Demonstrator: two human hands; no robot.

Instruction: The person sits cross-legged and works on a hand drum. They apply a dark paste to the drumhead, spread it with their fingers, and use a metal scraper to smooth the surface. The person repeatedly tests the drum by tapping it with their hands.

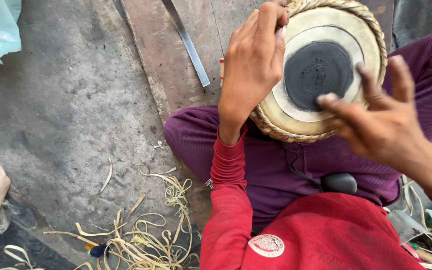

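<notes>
We work on a drum in our lap.

Our left hand curls over the drum's near-left rim, fingers closed on the braided edge. Our right hand hovers just right of the black patch, fingers apart, its fingertips at the skin, holding nothing. Beyond the left hand a metal strip lies on a board; below it, pale shavings litter the floor.

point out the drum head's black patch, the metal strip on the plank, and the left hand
black patch (318, 76), head view, centre of the dark disc on the drum skin
metal strip (187, 43), head view, middle of the flat bar
left hand (252, 62), head view, back of the hand
</notes>
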